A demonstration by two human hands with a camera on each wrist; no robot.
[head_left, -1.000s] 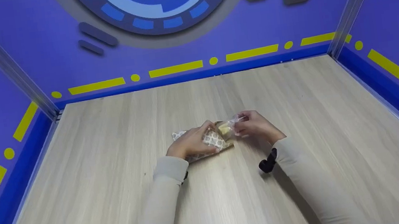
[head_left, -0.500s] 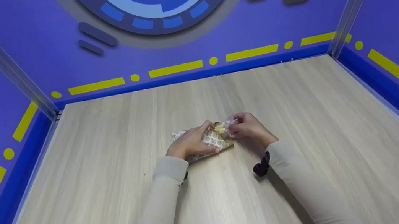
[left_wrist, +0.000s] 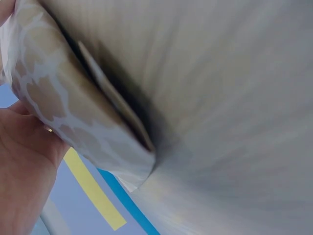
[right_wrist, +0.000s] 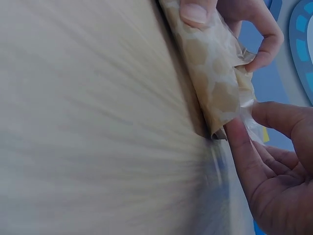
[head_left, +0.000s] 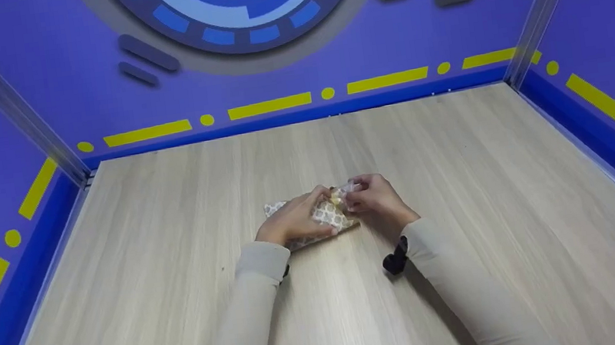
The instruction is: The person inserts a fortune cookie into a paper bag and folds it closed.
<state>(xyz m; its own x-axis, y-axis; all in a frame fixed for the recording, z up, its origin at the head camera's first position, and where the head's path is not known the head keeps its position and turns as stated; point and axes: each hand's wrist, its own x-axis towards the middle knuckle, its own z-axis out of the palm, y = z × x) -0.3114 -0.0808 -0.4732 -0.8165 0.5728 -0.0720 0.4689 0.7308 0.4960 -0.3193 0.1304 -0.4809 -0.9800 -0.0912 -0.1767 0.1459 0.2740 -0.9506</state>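
A paper bag (head_left: 329, 214) with a tan-and-white patch pattern lies on the table, its mouth facing right. My left hand (head_left: 293, 222) grips it from above, the thumb on the near side and the fingers at the upper edge of the mouth. At that mouth my right hand (head_left: 376, 199) pinches a clear plastic packet (head_left: 348, 189) with something pale yellow inside. Part of the packet is inside the paper bag and hidden. In the right wrist view, fingertips of the right hand (right_wrist: 274, 181) reach the rim of the paper bag (right_wrist: 212, 73).
The wood-grain table (head_left: 170, 214) spreads around both hands. Blue panels (head_left: 285, 92) with yellow dashes stand along its back and sides. A black wrist device (head_left: 395, 262) sits at the right cuff.
My right hand has moved left toward the paper bag, taking the plastic packet with it. Less of the packet shows outside the mouth. The left hand has stayed in place.
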